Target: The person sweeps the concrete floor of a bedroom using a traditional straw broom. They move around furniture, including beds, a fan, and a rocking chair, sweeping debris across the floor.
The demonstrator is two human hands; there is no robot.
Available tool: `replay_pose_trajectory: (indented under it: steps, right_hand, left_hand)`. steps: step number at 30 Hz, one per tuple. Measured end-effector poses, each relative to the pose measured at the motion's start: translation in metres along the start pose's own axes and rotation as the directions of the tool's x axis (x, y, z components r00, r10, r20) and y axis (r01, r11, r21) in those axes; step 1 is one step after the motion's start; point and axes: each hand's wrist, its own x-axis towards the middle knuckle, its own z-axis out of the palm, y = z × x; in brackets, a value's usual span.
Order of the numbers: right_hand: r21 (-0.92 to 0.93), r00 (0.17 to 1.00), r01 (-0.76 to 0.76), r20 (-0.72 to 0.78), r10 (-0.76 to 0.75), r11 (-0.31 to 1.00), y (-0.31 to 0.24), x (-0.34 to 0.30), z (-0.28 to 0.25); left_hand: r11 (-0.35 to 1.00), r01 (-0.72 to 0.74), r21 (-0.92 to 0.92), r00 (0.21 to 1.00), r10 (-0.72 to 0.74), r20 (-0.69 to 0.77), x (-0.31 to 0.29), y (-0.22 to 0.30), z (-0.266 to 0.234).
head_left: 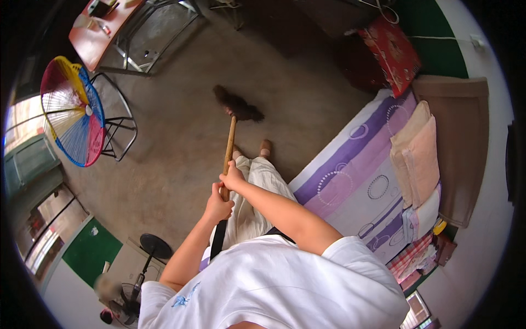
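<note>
Both my hands are wrapped around the wooden handle of a broom (pixel 230 141). My left hand (pixel 219 205) grips near the handle's upper end, close to my waist. Just farther along the handle, my right hand (pixel 234 176) is closed on it too. The handle slants away from me, down to a dark brown bristle head (pixel 239 106) on the grey concrete floor (pixel 170 118). That head lies a little beyond my feet, spread out to the right. Fingers cover parts of the handle.
At my right is a bed with a purple and white patterned sheet (pixel 339 175) and folded peach bedding (pixel 417 153). A multicoloured round chair (pixel 74 112) stands at the left, beyond it a red-topped table (pixel 104 33). A standing fan (pixel 155 245) is at the lower left.
</note>
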Motion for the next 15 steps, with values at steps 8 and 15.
replay_pose_trajectory:
  steps: [8, 15]
  right_hand:
    - [0.230, 0.829, 0.121, -0.558, 0.029, 0.966, 0.114, 0.060, -0.128]
    - [0.754, 0.876, -0.044, -0.286, 0.388, 0.655, 0.215, 0.043, -0.242]
  left_hand:
    - [0.714, -0.530, 0.458, 0.848, 0.461, 0.262, 0.049, 0.065, 0.132]
    - [0.594, -0.557, 0.580, 0.830, 0.369, 0.419, 0.101, 0.080, 0.265]
